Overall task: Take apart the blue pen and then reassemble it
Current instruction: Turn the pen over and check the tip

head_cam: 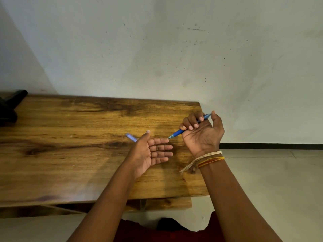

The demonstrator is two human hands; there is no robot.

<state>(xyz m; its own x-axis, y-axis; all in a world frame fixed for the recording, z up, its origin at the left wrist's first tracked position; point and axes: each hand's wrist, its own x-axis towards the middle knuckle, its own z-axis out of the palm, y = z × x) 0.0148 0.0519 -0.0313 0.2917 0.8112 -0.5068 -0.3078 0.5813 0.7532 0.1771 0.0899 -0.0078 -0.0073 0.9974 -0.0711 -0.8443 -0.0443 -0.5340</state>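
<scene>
The blue pen (pixel 189 126) sits gripped in the right hand (pixel 203 131), tip touching a fingertip of the wide-open left hand (pixel 150 152), a pen cap (pixel 131 137) beyond its thumb.

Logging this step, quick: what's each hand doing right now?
Left hand: open, palm up, holding nothing.
Right hand: closed around the blue pen, tip pointing toward the left fingers.

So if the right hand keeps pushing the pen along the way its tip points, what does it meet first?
Probably the left hand: the pen in the right hand aims its tip down-left at the open left fingertips, almost touching. Depth from this single view is uncertain.
</scene>
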